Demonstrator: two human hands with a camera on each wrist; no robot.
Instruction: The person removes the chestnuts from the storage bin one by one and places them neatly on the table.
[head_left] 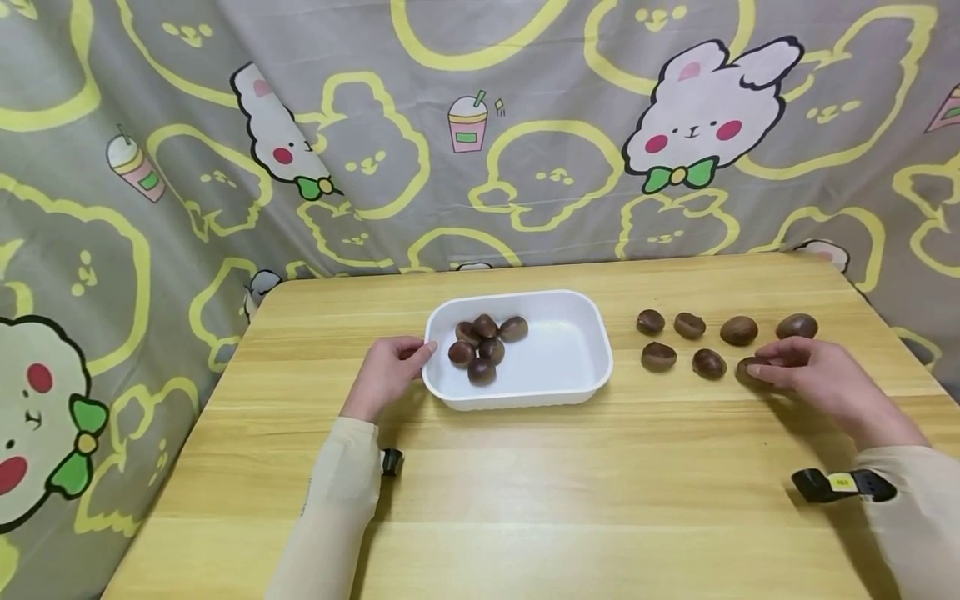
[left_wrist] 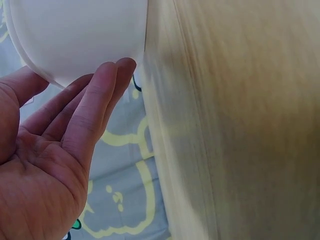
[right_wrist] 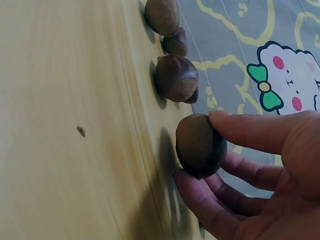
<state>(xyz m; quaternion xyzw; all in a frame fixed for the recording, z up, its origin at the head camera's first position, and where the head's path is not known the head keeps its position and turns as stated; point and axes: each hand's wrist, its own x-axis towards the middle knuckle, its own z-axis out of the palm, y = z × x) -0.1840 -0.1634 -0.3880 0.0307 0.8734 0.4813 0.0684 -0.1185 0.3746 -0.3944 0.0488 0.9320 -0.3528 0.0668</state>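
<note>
A white plastic tray [head_left: 566,350] rests on the table with several brown chestnuts [head_left: 482,372] gathered in its left half. My left hand [head_left: 384,377] holds the tray by its left end, the thumb at the rim and the fingers [left_wrist: 87,117] along the outer wall. To the right of the tray, more chestnuts [head_left: 708,363] lie in two rough rows. At the right end of the front row, my right hand [head_left: 825,382] pinches one chestnut [right_wrist: 196,145] between thumb and fingertips. Whether it is lifted off the wood I cannot tell.
The wooden table [head_left: 570,500] ends at the back against a grey curtain [head_left: 555,208] with yellow outlines and rabbit prints. A dark crumb [right_wrist: 81,131] lies on the wood. Black wrist cameras [head_left: 843,484] sit at both sleeves.
</note>
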